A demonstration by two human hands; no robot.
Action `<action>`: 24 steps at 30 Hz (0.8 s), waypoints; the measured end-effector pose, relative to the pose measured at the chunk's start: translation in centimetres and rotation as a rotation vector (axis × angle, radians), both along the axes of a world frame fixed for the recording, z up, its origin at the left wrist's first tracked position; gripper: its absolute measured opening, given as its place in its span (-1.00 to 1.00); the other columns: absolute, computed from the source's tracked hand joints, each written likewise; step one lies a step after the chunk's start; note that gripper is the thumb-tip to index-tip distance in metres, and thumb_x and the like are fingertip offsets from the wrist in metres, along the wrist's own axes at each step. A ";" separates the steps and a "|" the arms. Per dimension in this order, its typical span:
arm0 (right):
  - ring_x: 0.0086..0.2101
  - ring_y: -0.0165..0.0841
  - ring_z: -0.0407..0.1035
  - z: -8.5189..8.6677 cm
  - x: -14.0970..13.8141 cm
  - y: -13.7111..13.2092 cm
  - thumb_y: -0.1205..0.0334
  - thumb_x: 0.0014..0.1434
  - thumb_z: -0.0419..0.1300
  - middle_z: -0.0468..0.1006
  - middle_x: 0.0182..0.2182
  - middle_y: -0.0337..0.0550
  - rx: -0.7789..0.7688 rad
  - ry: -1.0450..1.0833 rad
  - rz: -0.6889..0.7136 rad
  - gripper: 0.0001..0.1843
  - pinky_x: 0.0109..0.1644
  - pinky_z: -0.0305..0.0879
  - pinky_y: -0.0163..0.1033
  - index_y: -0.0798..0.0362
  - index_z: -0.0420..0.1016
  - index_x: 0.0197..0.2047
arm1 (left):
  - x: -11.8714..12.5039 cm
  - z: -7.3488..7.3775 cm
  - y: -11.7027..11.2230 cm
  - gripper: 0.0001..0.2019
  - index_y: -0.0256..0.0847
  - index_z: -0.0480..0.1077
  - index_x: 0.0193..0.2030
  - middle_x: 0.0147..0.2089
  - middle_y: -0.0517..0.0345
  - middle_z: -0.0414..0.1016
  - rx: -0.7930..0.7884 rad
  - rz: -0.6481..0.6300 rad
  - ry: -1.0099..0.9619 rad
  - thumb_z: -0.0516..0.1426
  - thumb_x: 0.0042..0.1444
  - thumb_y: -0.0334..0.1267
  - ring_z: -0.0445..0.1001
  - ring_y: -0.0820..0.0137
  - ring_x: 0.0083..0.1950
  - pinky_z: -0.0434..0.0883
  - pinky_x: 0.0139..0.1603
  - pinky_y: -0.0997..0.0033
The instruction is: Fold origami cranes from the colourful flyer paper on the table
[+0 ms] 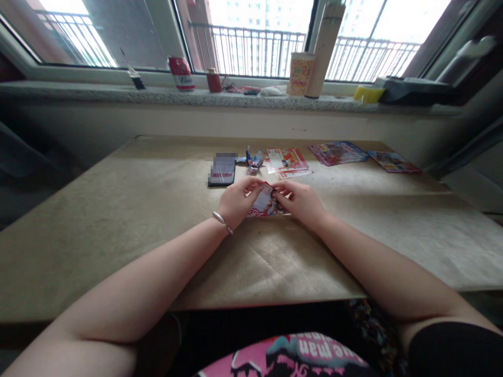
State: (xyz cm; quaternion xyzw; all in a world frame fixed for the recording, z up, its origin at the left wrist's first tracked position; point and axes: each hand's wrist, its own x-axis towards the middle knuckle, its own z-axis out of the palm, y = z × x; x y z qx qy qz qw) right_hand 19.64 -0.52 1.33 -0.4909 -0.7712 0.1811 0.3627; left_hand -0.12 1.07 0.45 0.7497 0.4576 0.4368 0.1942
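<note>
A colourful printed sheet of paper (264,202), red, white and pale blue, lies between my hands at the middle of the table. My left hand (241,199) pinches its upper left edge between thumb and fingers. On the other side, my right hand (297,200) has its fingers closed on the sheet's upper right edge. Folds seem to run along the paper, but the fingers cover part of them. Just beyond stands a folded paper figure (254,161) with pointed parts. A dark-framed phone (222,170) rests to its left, its screen partly blurred.
Printed leaflets (288,160) lie behind my right hand. Farther right are a stack of coloured prints (337,153) and another print (394,162). The windowsill (157,97) holds a red can (181,73), a paper cup (301,74), a tall tube (325,50) and a yellow sponge-like block (368,94).
</note>
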 end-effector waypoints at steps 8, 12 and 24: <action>-0.15 -0.31 0.51 0.3 -0.5 -0.5 0.19 0.25 0.12 0.64 -0.16 -0.23 0.028 0.006 0.013 -0.72 -0.07 0.40 -0.24 -0.11 0.54 -0.01 | 0.2 0.2 0.1 -0.84 -0.21 0.41 -0.16 -0.21 0.13 0.55 0.006 -0.021 -0.071 0.07 0.23 -0.22 0.52 0.39 -0.20 0.48 -0.15 0.39; -0.27 -0.36 0.51 -0.1 -0.6 -0.4 0.17 0.24 0.12 0.65 -0.25 -0.24 -0.021 0.173 0.005 -0.71 -0.15 0.42 -0.27 -0.08 0.51 0.01 | 0.5 0.5 -0.3 -0.85 -0.21 0.38 -0.18 -0.22 0.13 0.53 0.008 -0.042 -0.107 0.07 0.23 -0.20 0.51 0.41 -0.24 0.47 -0.25 0.45; -0.41 -0.43 0.44 -0.8 -0.7 -0.3 0.10 0.22 0.13 0.60 -0.37 -0.27 -0.055 0.301 0.027 -0.74 -0.35 0.35 -0.36 -0.05 0.51 -0.06 | 0.6 0.7 -0.8 -0.77 -0.19 0.38 -0.12 -0.27 0.16 0.56 -0.052 -0.098 -0.190 0.10 0.22 -0.09 0.55 0.43 -0.32 0.47 -0.31 0.49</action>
